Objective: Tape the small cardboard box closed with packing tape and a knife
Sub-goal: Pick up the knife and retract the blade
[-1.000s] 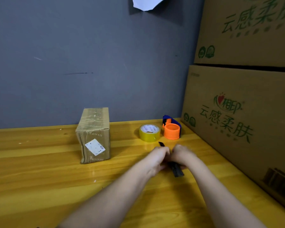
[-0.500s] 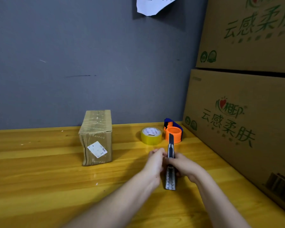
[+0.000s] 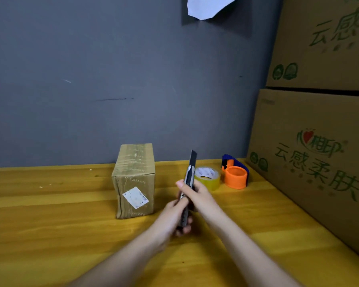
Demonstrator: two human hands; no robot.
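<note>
1. Your left hand [image 3: 174, 218] grips the knife [image 3: 188, 187] low, fingers curled round its handle.
2. Your right hand [image 3: 195, 195] wraps its middle, blade up.
3. The box [image 3: 134, 181] stands on the desk [image 3: 50, 224], left of the knife; the tape [image 3: 208, 178] lies just behind it.

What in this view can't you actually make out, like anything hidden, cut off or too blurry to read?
- Knife, head view: its middle and lower handle are covered by the left hand and right hand.
- White label on the small cardboard box: print too blurred to read.
- Paper on the wall: cut off by the top edge.
- Tape roll: near side hidden behind the knife and right hand.
</note>
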